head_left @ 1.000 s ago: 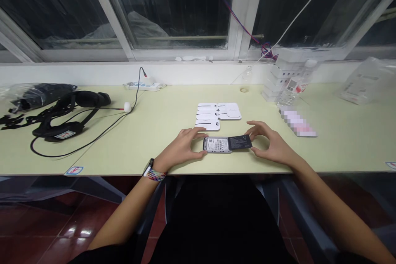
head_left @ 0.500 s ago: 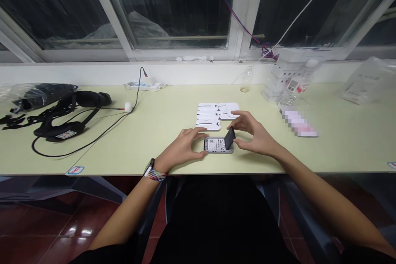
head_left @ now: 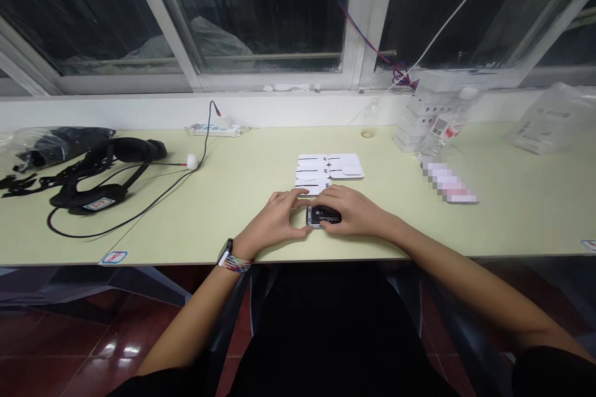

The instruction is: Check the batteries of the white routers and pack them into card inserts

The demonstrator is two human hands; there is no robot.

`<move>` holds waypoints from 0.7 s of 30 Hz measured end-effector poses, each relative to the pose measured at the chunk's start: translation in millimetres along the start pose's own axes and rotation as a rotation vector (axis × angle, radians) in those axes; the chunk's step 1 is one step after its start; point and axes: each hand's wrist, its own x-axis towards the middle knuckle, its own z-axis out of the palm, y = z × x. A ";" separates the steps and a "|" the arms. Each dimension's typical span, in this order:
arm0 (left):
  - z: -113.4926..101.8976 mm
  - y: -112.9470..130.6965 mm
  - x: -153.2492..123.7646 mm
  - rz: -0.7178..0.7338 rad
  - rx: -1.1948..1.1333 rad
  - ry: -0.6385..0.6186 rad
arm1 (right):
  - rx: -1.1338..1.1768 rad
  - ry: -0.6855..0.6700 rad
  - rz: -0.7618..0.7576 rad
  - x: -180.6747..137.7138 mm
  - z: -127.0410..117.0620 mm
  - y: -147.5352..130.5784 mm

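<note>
A small grey device (head_left: pixel 313 218) lies near the front edge of the pale green table (head_left: pixel 223 198). A black battery (head_left: pixel 327 217) with white print now lies flat in it. My left hand (head_left: pixel 274 220) grips the device's left end between thumb and fingers. My right hand (head_left: pixel 356 214) covers the right end and presses down on the battery with curled fingers. Just behind the hands lie several white covers (head_left: pixel 328 169) in a small group.
A black headset with straps and a cable (head_left: pixel 100 173) lies at the left, a white power strip (head_left: pixel 216 129) by the wall. At the right stand stacked white boxes (head_left: pixel 419 121), a plastic bottle (head_left: pixel 444 127) and a clear bag (head_left: pixel 549 118).
My right hand lifted the black battery from beside the device, swung it over and laid it flat into the device. My left hand kept its hold.
</note>
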 end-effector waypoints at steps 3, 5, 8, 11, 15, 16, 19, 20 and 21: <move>-0.2 0.8 -0.1 -0.003 -0.009 0.005 | -0.034 0.111 -0.044 -4.4 0.8 2.0; -0.1 1.2 0.0 0.011 -0.017 0.013 | -0.039 0.155 -0.038 -8.5 4.2 -0.5; 0.2 1.4 0.3 0.009 -0.024 0.033 | -0.057 0.017 -0.065 -18.7 18.6 -8.1; 0.2 1.5 0.3 0.005 -0.023 0.025 | -0.060 -0.174 -0.057 -30.9 33.9 -12.8; -0.2 1.9 -0.2 0.019 -0.024 0.016 | -0.034 -0.188 0.032 -38.5 29.4 -3.5; -0.4 2.0 -0.3 0.015 -0.026 0.011 | -0.031 -0.148 0.070 -37.7 23.3 2.7; -1.1 2.3 -0.3 -0.003 -0.025 -0.016 | -0.058 -0.003 0.209 -28.9 -0.1 31.0; -1.3 2.2 -0.3 -0.007 -0.026 -0.021 | -0.079 0.020 0.259 -24.3 -7.6 42.6; -1.5 1.9 -0.3 -0.009 -0.029 -0.022 | -0.105 0.040 0.318 -19.3 -14.0 54.4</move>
